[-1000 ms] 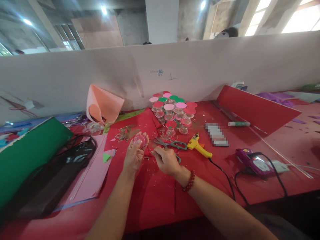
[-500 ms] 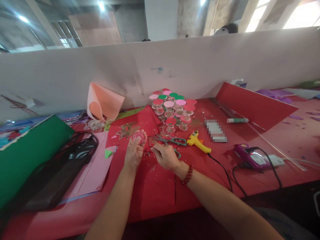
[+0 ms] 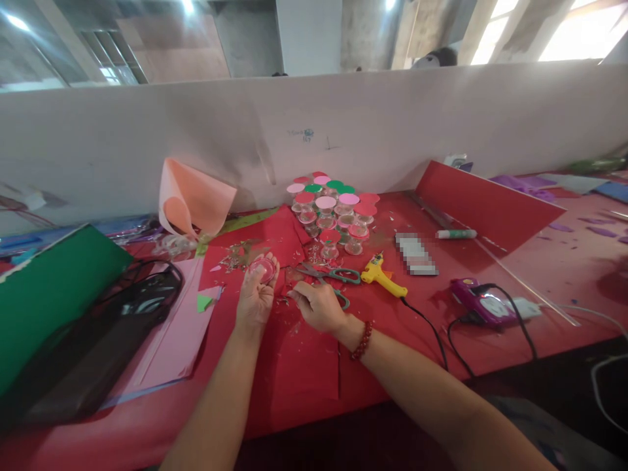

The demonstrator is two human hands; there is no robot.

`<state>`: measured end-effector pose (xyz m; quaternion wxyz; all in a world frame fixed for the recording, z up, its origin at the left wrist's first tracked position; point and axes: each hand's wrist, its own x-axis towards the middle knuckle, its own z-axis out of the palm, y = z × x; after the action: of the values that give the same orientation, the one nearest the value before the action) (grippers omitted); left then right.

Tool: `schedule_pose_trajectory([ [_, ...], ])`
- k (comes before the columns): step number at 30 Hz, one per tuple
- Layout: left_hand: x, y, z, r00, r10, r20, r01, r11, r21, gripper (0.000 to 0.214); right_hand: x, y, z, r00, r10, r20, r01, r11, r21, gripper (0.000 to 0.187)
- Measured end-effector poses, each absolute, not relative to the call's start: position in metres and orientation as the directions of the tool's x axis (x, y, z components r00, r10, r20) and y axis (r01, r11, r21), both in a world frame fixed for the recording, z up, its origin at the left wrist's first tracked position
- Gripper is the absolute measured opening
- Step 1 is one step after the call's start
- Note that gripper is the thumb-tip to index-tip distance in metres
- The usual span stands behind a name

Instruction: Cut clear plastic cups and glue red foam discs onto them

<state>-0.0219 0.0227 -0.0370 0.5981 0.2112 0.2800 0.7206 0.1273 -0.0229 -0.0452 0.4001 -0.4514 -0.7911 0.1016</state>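
My left hand (image 3: 255, 297) is closed around a small round clear plastic piece with a pinkish-red rim (image 3: 261, 269), its round face turned up. Just to the right, my right hand (image 3: 318, 306) is curled with thumb and fingertips pinched together; whatever may be between them is too small to make out. Green-handled scissors (image 3: 345, 275) lie behind and partly under the right hand. Beyond them stand several clear plastic cups (image 3: 356, 247), many topped with red, pink or green paper discs (image 3: 326, 203). Red sheets (image 3: 304, 366) scattered with tiny scraps lie beneath both hands.
A yellow glue gun (image 3: 385, 277) with a black cord lies right of the scissors. Farther right are a glue stick (image 3: 456, 233), a purple power socket (image 3: 483, 304) and a leaning red board (image 3: 485, 206). At left are pink sheets (image 3: 171, 327), a black bag (image 3: 112, 340) and a green board (image 3: 59, 281).
The whole view has shifted slightly, so everything sits a little farther left. Both hands keep nearly the same pose, and the left still holds the round plastic piece.
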Motion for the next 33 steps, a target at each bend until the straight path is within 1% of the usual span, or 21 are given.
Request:
schedule_pose_trajectory([
  [7,-0.022,0.022,-0.036,-0.176,0.984,-0.017,-0.735,-0.12,0.667,0.018,0.126,-0.024,-0.045,-0.294,0.792,0.535,0.63,0.581,-0.515,0.026],
  [10,-0.023,0.021,-0.038,-0.17,0.985,0.005,-0.706,-0.126,0.697,0.025,0.127,-0.024,-0.045,-0.285,0.808,0.515,0.649,0.558,-0.517,0.026],
  [14,-0.025,0.02,-0.039,-0.15,0.989,-0.004,-0.685,-0.101,0.721,0.03,0.128,-0.024,-0.044,-0.263,0.817,0.513,0.619,0.551,-0.56,0.023],
  [18,-0.026,0.019,-0.036,-0.135,0.99,-0.033,-0.696,-0.072,0.715,0.031,0.127,-0.025,-0.042,-0.234,0.822,0.519,0.537,0.554,-0.636,0.037],
  [20,-0.026,0.02,-0.036,-0.141,0.989,-0.041,-0.701,-0.07,0.71,0.03,0.126,-0.025,-0.043,-0.212,0.806,0.553,0.498,0.575,-0.649,0.039],
  [21,-0.026,0.02,-0.036,-0.151,0.988,-0.041,-0.703,-0.078,0.707,0.029,0.125,-0.025,-0.044,-0.191,0.799,0.57,0.492,0.58,-0.649,0.036],
  [22,-0.026,0.021,-0.036,-0.162,0.986,-0.037,-0.705,-0.09,0.703,0.029,0.125,-0.024,-0.045,-0.161,0.796,0.584,0.5,0.576,-0.647,0.03],
  [24,-0.026,0.022,-0.038,-0.175,0.984,-0.02,-0.71,-0.112,0.696,0.029,0.126,-0.022,-0.048,-0.097,0.795,0.599,0.543,0.547,-0.637,0.007],
  [25,-0.026,0.023,-0.039,-0.174,0.985,-0.012,-0.712,-0.118,0.693,0.03,0.126,-0.021,-0.049,-0.078,0.793,0.605,0.561,0.536,-0.631,0.01],
  [27,-0.026,0.023,-0.04,-0.168,0.986,-0.003,-0.716,-0.12,0.688,0.031,0.128,-0.019,-0.05,-0.076,0.785,0.615,0.565,0.542,-0.622,0.031],
  [28,-0.026,0.024,-0.039,-0.165,0.986,-0.001,-0.717,-0.119,0.687,0.031,0.128,-0.018,-0.051,-0.088,0.779,0.621,0.549,0.558,-0.622,0.037],
  [30,-0.026,0.024,-0.038,-0.166,0.986,-0.001,-0.719,-0.12,0.684,0.031,0.129,-0.015,-0.053,-0.117,0.771,0.626,0.502,0.59,-0.633,0.044],
  [33,-0.026,0.024,-0.036,-0.174,0.985,-0.009,-0.719,-0.121,0.684,0.032,0.129,-0.014,-0.058,-0.167,0.762,0.626,0.443,0.625,-0.643,0.047],
])
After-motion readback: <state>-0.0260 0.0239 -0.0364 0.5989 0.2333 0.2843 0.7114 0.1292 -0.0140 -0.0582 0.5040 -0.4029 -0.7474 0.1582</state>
